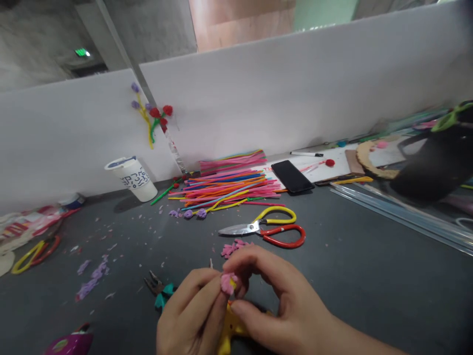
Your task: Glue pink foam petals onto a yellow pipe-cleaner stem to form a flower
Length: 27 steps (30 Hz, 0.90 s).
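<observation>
A small fluffy pink flower (228, 283) with a yellow spot in it is held low in the middle of the head view. My left hand (194, 313) pinches it between thumb and fingers. From the other side, my right hand (283, 301) curls round the flower, its index fingertip against the top edge and its thumb lower down. Beneath both hands lies a yellow object (233, 329), mostly covered, whose kind I cannot make out. Just beyond my fingers are loose pink fuzzy pieces (234, 248). Pliers (159, 290) with teal handles lie beside my left hand.
Scissors (258, 228) with yellow and red handles lie ahead, before a pile of coloured pipe cleaners (229, 190). A paper cup (135, 180), a black phone (291, 176) and clear rods (399, 212) stand or lie farther out. Purple scraps (94, 278) are at left.
</observation>
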{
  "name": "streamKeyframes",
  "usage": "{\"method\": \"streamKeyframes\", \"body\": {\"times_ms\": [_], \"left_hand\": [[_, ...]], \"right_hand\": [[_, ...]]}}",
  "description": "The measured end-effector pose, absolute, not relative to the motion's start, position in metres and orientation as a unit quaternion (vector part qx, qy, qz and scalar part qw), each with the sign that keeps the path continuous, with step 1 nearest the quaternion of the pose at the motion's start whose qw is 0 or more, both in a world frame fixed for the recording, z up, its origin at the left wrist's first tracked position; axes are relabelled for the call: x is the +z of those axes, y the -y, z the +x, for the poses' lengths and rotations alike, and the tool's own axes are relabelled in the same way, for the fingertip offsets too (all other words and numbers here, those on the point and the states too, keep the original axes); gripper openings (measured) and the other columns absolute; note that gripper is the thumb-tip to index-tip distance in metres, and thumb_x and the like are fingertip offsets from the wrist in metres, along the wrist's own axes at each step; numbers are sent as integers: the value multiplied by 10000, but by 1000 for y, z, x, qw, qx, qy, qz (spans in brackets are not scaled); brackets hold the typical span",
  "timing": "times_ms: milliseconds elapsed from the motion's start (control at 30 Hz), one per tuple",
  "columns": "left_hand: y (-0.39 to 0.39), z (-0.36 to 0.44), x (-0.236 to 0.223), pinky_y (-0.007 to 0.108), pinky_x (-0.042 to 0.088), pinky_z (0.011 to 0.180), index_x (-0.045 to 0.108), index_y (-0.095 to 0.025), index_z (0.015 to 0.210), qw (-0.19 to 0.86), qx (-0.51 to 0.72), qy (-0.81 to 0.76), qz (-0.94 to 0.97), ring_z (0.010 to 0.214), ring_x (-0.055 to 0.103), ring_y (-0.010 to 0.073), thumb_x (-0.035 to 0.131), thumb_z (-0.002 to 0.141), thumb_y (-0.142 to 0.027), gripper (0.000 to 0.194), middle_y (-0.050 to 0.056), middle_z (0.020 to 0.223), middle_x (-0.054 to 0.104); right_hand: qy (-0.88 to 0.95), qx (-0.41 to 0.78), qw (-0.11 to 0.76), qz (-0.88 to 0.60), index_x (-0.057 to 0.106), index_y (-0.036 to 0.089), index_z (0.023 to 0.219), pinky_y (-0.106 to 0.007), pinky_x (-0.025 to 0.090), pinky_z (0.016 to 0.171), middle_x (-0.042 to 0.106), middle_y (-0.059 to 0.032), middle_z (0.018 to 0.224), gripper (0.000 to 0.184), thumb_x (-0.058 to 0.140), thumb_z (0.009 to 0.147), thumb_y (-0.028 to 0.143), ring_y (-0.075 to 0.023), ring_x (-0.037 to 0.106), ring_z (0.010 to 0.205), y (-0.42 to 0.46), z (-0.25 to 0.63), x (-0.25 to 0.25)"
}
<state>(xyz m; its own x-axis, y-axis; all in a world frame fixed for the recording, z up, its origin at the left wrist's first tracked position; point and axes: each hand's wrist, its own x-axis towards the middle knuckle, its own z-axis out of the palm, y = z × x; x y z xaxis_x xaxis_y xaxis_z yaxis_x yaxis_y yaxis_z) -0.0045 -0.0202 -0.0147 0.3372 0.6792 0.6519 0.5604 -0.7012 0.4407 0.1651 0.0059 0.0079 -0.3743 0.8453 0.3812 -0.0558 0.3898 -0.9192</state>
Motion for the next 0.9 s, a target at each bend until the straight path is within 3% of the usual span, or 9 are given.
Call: {"method": "streamKeyframes", "body": {"times_ms": [167, 333, 533, 700, 900], "left_hand": [[22, -4, -14, 177, 545, 718, 643, -112, 1044, -4, 421, -383, 822, 792, 660, 128, 558, 828, -6, 255, 74, 896, 661], [23, 0, -12, 164, 543, 664, 653, -127, 951, 3, 441, -392, 807, 725, 656, 114, 572, 802, 16, 222, 45, 824, 657], [23, 2, -13, 172, 546, 655, 638, -131, 914, 8, 450, -388, 804, 699, 652, 115, 579, 782, 38, 222, 46, 803, 663], [24, 4, -13, 169, 546, 627, 615, -138, 884, 14, 449, -399, 799, 673, 637, 114, 572, 783, 38, 208, 41, 765, 647], [23, 4, -13, 171, 542, 605, 587, -144, 868, 12, 435, -397, 808, 637, 623, 107, 559, 774, 53, 220, 30, 731, 638]], "right_hand": [[681, 391, 529, -323, 499, 213, 868, -163, 509, 573, 597, 33, 720, 199, 541, 736, 70, -85, 573, 613, -3, 158, -2], [727, 302, 531, -315, 507, 213, 814, -152, 494, 543, 615, 33, 685, 142, 545, 755, 89, -83, 587, 577, -4, 161, -4], [779, 199, 533, -262, 537, 199, 859, -186, 507, 617, 649, 3, 718, 175, 507, 780, 46, -104, 610, 632, -4, 171, -4], [825, 114, 506, -225, 582, 140, 982, -233, 505, 613, 669, -60, 786, 175, 528, 831, 70, -138, 590, 668, -5, 176, -6], [829, 67, 506, -228, 604, 109, 980, -261, 504, 608, 681, -72, 788, 168, 552, 822, 91, -152, 591, 663, -8, 177, -9]]}}
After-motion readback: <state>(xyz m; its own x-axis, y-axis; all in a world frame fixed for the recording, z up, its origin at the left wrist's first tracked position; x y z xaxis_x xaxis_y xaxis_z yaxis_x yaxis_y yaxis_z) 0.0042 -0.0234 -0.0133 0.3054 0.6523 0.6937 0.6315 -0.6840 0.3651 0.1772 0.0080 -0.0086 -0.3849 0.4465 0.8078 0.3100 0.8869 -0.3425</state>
